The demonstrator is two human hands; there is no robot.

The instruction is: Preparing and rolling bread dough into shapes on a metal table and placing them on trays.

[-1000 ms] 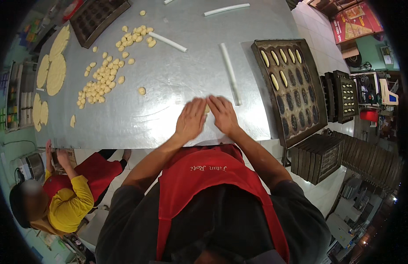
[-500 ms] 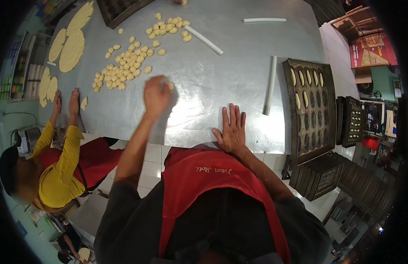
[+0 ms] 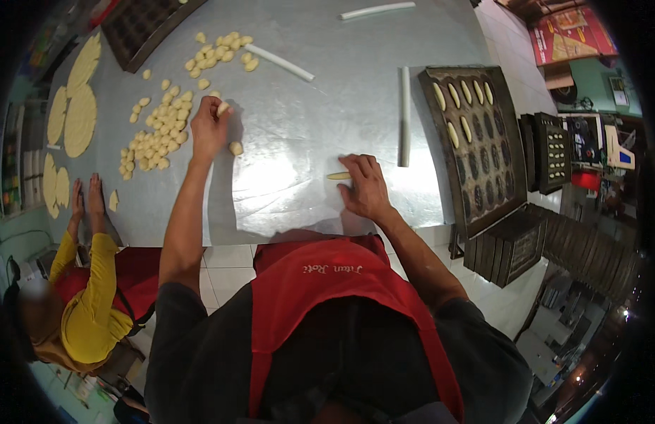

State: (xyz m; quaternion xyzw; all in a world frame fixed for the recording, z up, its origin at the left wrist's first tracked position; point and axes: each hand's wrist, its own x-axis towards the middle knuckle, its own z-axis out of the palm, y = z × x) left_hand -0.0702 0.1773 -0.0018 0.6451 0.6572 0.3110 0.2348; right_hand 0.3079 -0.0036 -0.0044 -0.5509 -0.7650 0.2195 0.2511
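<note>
Left hand [image 3: 211, 127] pinched dough ball [image 3: 222, 109]; right hand [image 3: 364, 185] touched dough roll [image 3: 336, 176], grip unclear.
Open room separated both, inside bench edge [image 3: 230, 239].

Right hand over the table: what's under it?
A slender, pale dough roll sticks out leftward from under the right hand, above the metal table. The roll's other end is covered, and anything else beneath the hand cannot be seen.

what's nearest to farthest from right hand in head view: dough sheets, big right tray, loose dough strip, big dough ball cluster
1. Loose dough strip: left side of right hand
2. Big right tray: right of it
3. Big dough ball cluster: left
4. Dough sheets: far left
</note>
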